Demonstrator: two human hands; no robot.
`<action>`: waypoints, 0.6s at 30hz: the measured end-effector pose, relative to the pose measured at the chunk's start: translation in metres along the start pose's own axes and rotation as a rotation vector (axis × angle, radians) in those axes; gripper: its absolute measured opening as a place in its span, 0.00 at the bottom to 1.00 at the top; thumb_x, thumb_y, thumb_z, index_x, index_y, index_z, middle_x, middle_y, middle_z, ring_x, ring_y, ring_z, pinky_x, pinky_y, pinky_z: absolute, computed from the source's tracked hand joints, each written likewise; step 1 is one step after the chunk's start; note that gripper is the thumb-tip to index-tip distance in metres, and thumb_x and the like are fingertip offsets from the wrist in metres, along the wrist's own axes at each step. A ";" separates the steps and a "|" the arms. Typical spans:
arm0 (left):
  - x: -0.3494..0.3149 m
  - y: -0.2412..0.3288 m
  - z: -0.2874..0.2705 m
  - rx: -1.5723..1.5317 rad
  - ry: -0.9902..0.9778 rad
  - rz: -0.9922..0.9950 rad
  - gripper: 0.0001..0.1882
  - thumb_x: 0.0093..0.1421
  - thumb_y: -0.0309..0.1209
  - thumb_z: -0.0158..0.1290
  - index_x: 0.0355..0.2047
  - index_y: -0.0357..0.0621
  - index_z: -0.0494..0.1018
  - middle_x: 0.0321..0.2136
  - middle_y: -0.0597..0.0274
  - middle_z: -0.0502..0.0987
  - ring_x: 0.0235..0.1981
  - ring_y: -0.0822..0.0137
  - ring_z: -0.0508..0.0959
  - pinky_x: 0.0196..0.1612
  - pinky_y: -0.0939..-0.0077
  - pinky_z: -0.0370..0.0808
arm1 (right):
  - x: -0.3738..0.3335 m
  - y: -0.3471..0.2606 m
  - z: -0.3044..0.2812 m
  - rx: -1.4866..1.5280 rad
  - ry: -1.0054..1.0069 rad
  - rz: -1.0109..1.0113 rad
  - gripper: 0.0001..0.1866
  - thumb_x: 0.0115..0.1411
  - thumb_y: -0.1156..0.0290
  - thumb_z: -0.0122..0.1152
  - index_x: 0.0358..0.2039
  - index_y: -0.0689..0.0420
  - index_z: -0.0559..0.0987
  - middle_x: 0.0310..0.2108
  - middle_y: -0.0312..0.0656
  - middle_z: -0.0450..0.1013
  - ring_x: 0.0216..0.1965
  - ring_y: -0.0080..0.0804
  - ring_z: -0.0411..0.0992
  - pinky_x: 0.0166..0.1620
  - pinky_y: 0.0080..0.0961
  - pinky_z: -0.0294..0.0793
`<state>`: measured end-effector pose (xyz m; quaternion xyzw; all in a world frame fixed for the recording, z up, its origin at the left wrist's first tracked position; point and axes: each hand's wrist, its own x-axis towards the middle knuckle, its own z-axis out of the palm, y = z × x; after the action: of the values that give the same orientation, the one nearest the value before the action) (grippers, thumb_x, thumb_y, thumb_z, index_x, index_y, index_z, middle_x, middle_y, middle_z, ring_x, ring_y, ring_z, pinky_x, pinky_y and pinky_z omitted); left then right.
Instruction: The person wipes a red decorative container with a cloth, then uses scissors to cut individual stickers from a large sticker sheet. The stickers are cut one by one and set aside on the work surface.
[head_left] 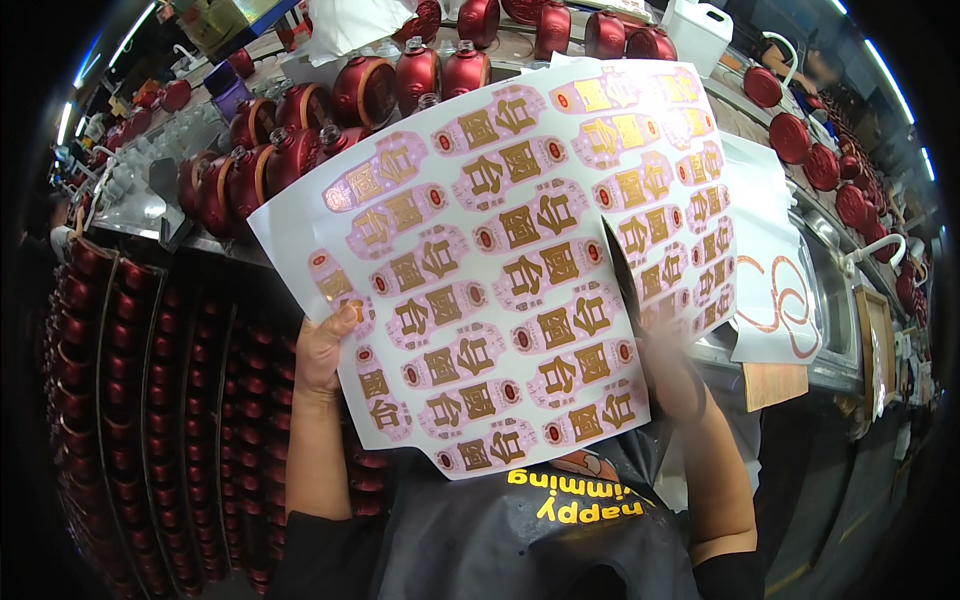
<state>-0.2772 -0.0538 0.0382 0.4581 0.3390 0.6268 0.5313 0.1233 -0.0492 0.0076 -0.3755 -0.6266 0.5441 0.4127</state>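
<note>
A large white sheet of printed labels [500, 330], with pink and gold designs in rows, is held up in front of me. My left hand [322, 350] pinches its left edge, thumb on the printed face and the fingers hidden behind. My right hand [678, 375], smeared by motion, grips a pair of scissors [622, 268] at the lower right of the sheet. One dark blade stands in front of the sheet, pointing up along a cut between label columns. The part right of the blade bends away from the rest.
Dark red round bottles [365, 90] crowd the bench behind the sheet. More stand in racks [130, 370] at lower left. To the right are a metal sink [830, 300], a white sheet with red rings [770, 325] and a white jug [697, 35]. Another person [822, 68] is at far right.
</note>
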 end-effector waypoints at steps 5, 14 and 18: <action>-0.001 0.000 0.002 0.011 0.015 0.031 0.25 0.60 0.26 0.52 0.58 0.33 0.62 0.49 0.51 0.74 0.47 0.58 0.77 0.51 0.61 0.75 | -0.004 0.004 -0.001 -0.049 0.007 -0.032 0.42 0.66 0.36 0.33 0.47 0.69 0.74 0.34 0.41 0.75 0.39 0.24 0.68 0.45 0.22 0.68; -0.003 0.008 -0.002 0.024 0.005 -0.011 0.30 0.57 0.27 0.55 0.59 0.35 0.61 0.52 0.53 0.72 0.50 0.59 0.75 0.54 0.62 0.73 | 0.016 0.045 -0.025 -0.249 -0.034 -0.085 0.40 0.66 0.37 0.32 0.44 0.67 0.74 0.26 0.34 0.65 0.30 0.24 0.61 0.40 0.22 0.64; -0.003 0.006 -0.003 0.008 0.008 0.008 0.30 0.57 0.26 0.55 0.59 0.36 0.61 0.52 0.53 0.72 0.50 0.59 0.75 0.54 0.62 0.73 | 0.025 0.028 -0.028 -0.301 -0.098 -0.009 0.41 0.65 0.34 0.33 0.39 0.67 0.74 0.25 0.35 0.66 0.30 0.23 0.61 0.35 0.22 0.64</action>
<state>-0.2817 -0.0581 0.0420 0.4590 0.3418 0.6293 0.5258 0.1406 -0.0120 -0.0158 -0.4035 -0.7219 0.4599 0.3232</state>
